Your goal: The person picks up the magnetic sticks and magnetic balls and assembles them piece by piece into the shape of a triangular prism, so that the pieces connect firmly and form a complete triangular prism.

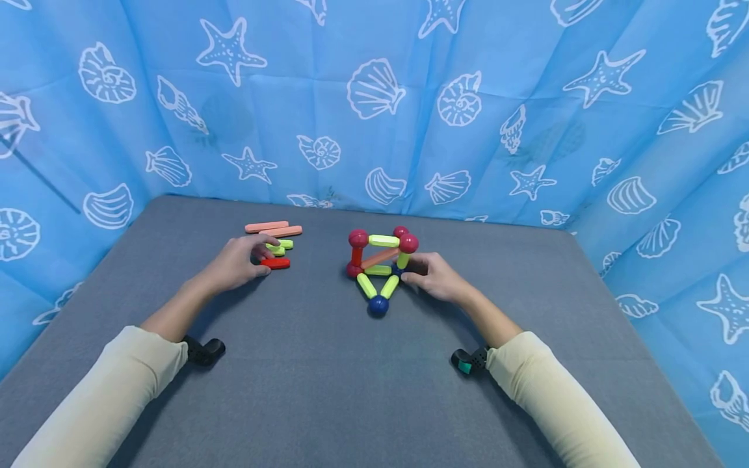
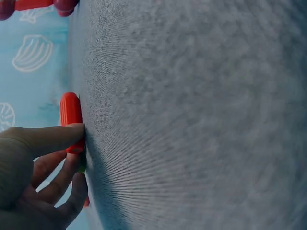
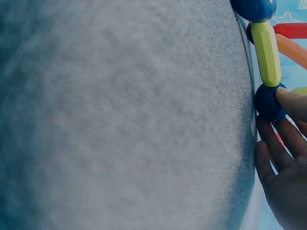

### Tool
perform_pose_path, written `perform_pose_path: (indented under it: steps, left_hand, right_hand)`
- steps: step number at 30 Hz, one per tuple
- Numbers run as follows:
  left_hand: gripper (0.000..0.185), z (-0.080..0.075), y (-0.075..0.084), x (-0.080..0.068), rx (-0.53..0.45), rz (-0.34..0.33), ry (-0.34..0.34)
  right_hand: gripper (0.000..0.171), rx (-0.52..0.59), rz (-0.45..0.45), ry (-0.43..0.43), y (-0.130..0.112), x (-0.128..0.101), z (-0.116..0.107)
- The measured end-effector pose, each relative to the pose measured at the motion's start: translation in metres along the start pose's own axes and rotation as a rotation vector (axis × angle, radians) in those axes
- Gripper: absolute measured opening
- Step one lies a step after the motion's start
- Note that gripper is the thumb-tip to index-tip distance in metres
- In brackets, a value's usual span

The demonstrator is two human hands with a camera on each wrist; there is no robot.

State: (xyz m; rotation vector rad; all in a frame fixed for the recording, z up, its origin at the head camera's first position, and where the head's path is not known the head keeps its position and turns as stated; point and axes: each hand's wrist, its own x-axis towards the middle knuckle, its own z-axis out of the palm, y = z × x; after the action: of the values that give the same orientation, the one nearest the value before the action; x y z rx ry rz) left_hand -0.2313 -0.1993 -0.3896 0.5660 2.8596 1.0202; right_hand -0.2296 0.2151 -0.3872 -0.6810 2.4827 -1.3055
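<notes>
My left hand (image 1: 235,263) is at the left of the table, its thumb and fingers pinching one end of a red magnetic rod (image 1: 277,263). In the left wrist view the thumb crosses this red rod (image 2: 71,110), which lies on the cloth. On the right, my right hand (image 1: 437,278) holds a dark blue ball (image 3: 268,103) at the right corner of a ball-and-rod structure, thumb on top and fingers beside it. The structure joins magenta balls (image 1: 358,238), a front blue ball (image 1: 378,305), yellow-green rods (image 1: 367,286), a red rod (image 1: 357,256) and a slanted orange rod (image 1: 380,258).
Two salmon-orange rods (image 1: 266,227) lie beyond my left hand, with short yellow-green rods (image 1: 285,244) between them and the red one. A grey cloth (image 1: 328,390) covers the table. Behind it hangs a blue curtain (image 1: 409,143) with shell prints.
</notes>
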Motion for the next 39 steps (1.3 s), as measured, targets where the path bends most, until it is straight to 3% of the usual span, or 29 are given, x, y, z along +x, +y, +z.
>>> perform_pose_path:
  steps: [7, 12, 20, 26, 32, 36, 39]
  left_hand:
    - [0.051, 0.004, -0.002, 0.001, -0.066, 0.007, 0.003]
    - [0.051, 0.011, 0.009, 0.003, -0.129, 0.035, -0.008]
    - [0.039, 0.034, 0.052, 0.000, -0.339, 0.138, -0.180]
    - [0.038, 0.057, 0.087, -0.001, -0.375, 0.209, -0.259]
    - [0.033, 0.078, 0.112, 0.007, -0.473, 0.289, -0.242]
    - [0.028, 0.088, 0.121, 0.013, -0.554, 0.301, -0.216]
    - [0.025, 0.094, 0.125, 0.017, -0.563, 0.330, -0.195]
  right_hand:
    - [0.038, -0.013, 0.006, 0.007, -0.001, 0.000, 0.000]
    - [0.038, -0.013, 0.004, 0.002, -0.001, 0.000, 0.001]
    - [0.039, -0.015, -0.004, 0.002, 0.000, -0.001, 0.000]
    - [0.039, -0.009, -0.001, -0.005, -0.002, -0.001, 0.000]
    - [0.040, -0.002, -0.014, -0.009, -0.002, -0.002, 0.000]
    - [0.040, -0.008, -0.025, -0.006, -0.001, -0.002, -0.001]
    - [0.040, -0.008, -0.029, -0.003, 0.000, -0.002, -0.001]
